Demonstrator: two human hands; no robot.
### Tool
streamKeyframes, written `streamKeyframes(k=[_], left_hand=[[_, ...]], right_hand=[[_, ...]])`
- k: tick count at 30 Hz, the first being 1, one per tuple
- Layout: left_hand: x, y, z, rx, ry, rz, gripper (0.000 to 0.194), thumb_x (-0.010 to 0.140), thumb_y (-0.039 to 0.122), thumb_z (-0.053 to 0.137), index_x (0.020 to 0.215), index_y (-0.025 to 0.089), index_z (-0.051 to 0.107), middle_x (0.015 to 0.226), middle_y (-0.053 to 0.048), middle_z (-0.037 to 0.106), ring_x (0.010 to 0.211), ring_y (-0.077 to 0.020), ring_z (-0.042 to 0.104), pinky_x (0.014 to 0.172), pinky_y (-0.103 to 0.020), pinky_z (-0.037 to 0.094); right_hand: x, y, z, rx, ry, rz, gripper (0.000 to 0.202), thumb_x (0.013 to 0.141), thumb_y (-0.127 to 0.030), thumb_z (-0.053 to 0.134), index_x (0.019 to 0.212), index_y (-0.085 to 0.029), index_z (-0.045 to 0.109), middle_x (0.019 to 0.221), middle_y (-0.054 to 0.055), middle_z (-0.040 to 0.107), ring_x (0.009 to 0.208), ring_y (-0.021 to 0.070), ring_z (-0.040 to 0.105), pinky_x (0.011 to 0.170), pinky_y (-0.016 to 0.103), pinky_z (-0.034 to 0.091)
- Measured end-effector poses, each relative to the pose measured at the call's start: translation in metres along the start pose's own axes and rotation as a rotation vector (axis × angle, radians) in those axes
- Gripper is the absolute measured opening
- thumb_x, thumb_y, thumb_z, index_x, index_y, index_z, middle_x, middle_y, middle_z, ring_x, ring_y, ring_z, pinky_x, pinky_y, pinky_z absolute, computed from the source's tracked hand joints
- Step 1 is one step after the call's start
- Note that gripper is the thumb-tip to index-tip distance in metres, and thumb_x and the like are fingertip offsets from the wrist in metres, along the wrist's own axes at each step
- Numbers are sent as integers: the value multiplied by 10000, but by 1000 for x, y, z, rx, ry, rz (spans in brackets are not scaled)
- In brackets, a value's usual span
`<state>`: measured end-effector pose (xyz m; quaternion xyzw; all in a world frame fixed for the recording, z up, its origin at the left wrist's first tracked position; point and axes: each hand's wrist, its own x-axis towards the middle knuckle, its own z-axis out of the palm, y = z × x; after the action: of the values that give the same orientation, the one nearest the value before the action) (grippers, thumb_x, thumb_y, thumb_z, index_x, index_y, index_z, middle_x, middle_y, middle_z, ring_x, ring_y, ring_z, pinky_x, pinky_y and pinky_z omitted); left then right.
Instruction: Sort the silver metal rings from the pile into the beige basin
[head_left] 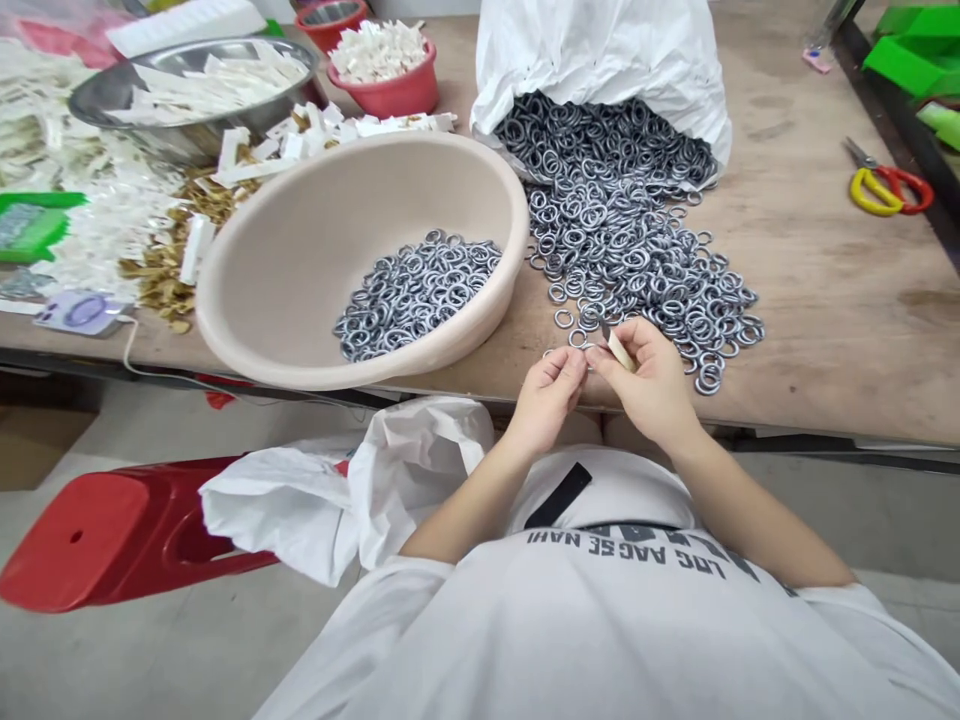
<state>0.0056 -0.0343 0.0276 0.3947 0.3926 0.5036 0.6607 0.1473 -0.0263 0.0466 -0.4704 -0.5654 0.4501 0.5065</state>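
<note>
At the table's front edge my left hand (551, 395) is closed in a pinch, seemingly on a grey ring largely hidden by the fingertips. My right hand (654, 385) is wrapped round a small knife (619, 350) with a cream handle and a dark tip pointing away from me. The fingertips of both hands almost meet. Just beyond them spreads a heap of grey rings (622, 235), spilling from a white sack (600, 45). To the left, a large beige basin (262, 270) leans towards me, with many similar rings (420, 295) gathered in its lower side.
Red-and-yellow scissors (891, 190) lie at the right. White and gold pieces (161, 270), a steel bowl (90, 105) and a red bowl (390, 95) crowd the left. A phone (81, 312) trails a cable. Below are a red stool (82, 540) and a white bag (300, 500).
</note>
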Motion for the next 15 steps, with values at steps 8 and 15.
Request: streamKeyframes(k=[8, 15], left_hand=[[-11, 10, 13, -114, 26, -125, 395, 827, 510, 692, 734, 177, 502, 555, 84, 330, 423, -27, 206, 401, -175, 134], [-16, 14, 19, -124, -41, -191, 421, 806, 524, 702, 739, 172, 481, 569, 81, 371, 412, -17, 219, 398, -171, 147]], right_hand=[[-13, 0, 1, 95, -128, -44, 232, 894, -425, 690, 1020, -233, 655, 948, 10, 683, 875, 167, 635, 814, 313, 516], [-15, -2, -9, -3, -20, -46, 334, 960, -532, 549, 975, -222, 671, 720, -13, 572, 660, 142, 535, 637, 285, 443]])
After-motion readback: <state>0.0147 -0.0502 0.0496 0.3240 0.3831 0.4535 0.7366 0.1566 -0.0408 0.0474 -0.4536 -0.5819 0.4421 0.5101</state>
